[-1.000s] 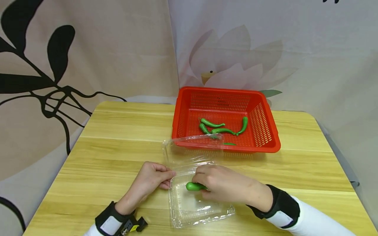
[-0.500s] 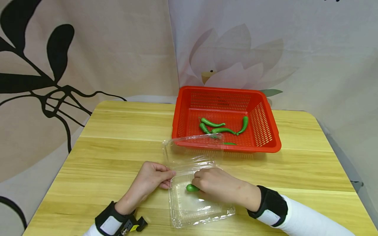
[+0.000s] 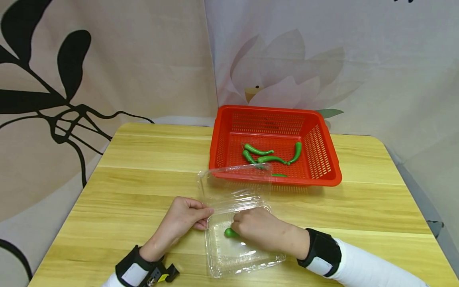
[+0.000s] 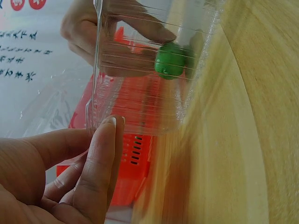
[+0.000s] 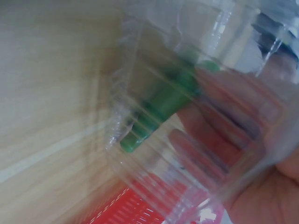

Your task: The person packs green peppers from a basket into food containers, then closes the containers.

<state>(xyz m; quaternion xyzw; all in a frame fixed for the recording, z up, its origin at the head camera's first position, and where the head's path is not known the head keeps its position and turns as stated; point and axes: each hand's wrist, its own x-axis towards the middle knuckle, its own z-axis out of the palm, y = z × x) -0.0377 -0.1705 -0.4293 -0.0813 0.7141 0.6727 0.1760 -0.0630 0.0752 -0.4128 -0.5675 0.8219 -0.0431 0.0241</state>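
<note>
A clear plastic clamshell box (image 3: pixel 229 255) lies opened flat on the table, its lid (image 3: pixel 222 187) leaning over the basket's near rim. My left hand (image 3: pixel 186 217) pinches the box's left edge near the hinge; thumb and fingertips meet on the rim in the left wrist view. Low inside the box base, my right hand (image 3: pixel 259 229) holds a green chili pepper (image 3: pixel 231 232) by its fingers. Only the pepper's rounded end shows in the head view, the hand covering the rest. Through the plastic, the right wrist view shows more of the pepper (image 5: pixel 163 100), blurred.
Behind the box stands a red perforated basket (image 3: pixel 331 167) with several green chili peppers (image 3: pixel 272 159) in it. The wooden table (image 3: pixel 143 159) runs out to both sides. A printed cloth (image 3: pixel 161 59) hangs behind it.
My right hand has moved slightly left and toward me, lowering with the pepper into the box base. The left hand and the basket have stayed put.
</note>
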